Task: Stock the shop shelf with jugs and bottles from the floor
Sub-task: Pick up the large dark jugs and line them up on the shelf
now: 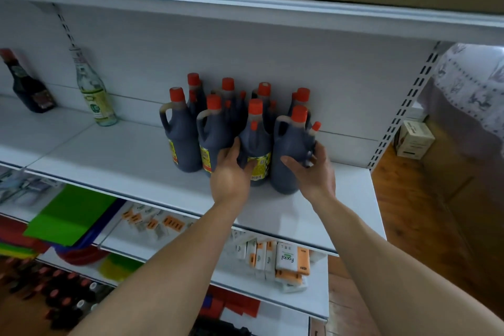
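Left hand: my left hand (pixel 231 169) holds the dark brown plastic jug with orange cap and yellow label (pixel 257 144); thumb across the label, fingers up its left flank; a close wrap, nothing slack.
Right hand: my right hand (pixel 311 169) clasps the matching dark handled jug (pixel 286 155) just right of the yellow-label jug and touching it; thumb on its front, fingers curled round the far side, seemingly over the small orange-capped bottle (pixel 313 133) fastened there.
Standing: both are upright on the white metal shelf board (pixel 136 155); two more jugs (pixel 182 144) stand just left of the yellow-label jug; a back row (pixel 227 95) stands close behind it.
Step, as I judge: squaring up the front row.
Doing it well: slide rather than lift; bases flat; push low on the bodies so nothing tips; turn the right jug's label outward to match the yellow-label jug.
Watch: the small bottle may snag; ease back gently, since the back row is near.
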{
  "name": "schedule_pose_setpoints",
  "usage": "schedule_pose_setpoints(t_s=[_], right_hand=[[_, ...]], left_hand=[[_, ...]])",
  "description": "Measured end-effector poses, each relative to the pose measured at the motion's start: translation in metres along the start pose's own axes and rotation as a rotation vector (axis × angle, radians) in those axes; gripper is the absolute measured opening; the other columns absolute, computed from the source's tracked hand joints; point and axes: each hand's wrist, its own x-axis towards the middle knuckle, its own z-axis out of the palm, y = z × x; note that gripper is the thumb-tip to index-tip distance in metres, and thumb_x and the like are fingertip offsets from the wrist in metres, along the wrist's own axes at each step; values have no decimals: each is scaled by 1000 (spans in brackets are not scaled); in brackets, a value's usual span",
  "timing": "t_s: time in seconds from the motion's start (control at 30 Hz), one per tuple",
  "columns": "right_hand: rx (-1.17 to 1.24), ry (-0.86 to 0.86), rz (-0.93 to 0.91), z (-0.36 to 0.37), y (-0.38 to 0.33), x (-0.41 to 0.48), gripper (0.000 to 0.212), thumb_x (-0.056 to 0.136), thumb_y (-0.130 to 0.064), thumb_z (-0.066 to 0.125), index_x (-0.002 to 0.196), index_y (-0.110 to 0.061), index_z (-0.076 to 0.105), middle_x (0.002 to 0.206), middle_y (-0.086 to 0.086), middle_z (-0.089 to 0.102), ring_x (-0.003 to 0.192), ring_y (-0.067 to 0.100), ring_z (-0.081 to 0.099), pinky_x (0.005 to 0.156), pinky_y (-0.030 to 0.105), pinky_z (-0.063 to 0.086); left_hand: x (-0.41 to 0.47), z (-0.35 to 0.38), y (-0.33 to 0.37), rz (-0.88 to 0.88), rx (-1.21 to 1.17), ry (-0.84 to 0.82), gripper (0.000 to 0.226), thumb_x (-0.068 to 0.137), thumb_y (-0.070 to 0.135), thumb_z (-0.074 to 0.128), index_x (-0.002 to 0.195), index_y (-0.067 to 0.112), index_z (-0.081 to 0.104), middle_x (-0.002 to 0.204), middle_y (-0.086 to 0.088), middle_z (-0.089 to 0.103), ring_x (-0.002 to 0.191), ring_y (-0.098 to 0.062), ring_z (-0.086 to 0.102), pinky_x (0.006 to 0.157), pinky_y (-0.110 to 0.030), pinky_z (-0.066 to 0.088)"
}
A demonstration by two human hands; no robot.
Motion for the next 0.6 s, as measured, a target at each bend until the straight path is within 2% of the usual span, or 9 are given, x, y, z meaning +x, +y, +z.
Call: schedule_pose_setpoints(t_s=[0.1,0.2,0.33,0.47,0.53,0.6], right_hand=[[-10,-22,27,-2,-6,-7,78,76,-43,77,141,-25,39,135,-3,56,119,21,56,92,39,51],[-20,10,63,-5,-12,-27,72,81,-46,71,141,-21,40,138,-2,53,121,22,54,92,36,48],[-159,82,68,-1,-9,-64,32,89,-47,57,113,-25,55,116,-3,64,98,19,58,84,33,46],[-283,-16,-39,25,-12,-97,26,92,-45,53,106,-26,62,99,-3,64,93,21,57,81,31,44],[-267,-66,-87,44,-19,-108,19,91,-43,54,99,-29,63,93,-10,64,90,16,57,79,28,42],[-257,-140,-151,68,-26,-117,16,90,-39,56,97,-28,64,95,-9,66,91,15,59,79,28,42]], left_hand=[[1,-9,2,-26,4,-83,68,86,33,69,145,20,40,132,-10,52,114,-30,55,86,-37,49],[-7,-23,1,-59,-65,-145,46,85,32,65,129,22,54,123,-4,62,110,-29,59,86,-37,49],[-31,-43,-12,-100,-56,-219,30,86,41,60,113,27,62,110,6,69,102,-21,63,86,-33,50],[-62,-69,-32,-38,81,-214,21,89,44,55,94,28,67,94,7,70,88,-18,62,71,-28,46],[-76,-86,-50,2,156,-233,25,89,46,52,86,27,67,89,5,70,85,-21,64,66,-29,45],[-90,-106,-71,-3,272,-264,31,90,47,49,87,24,68,89,2,70,85,-24,65,62,-30,44]])
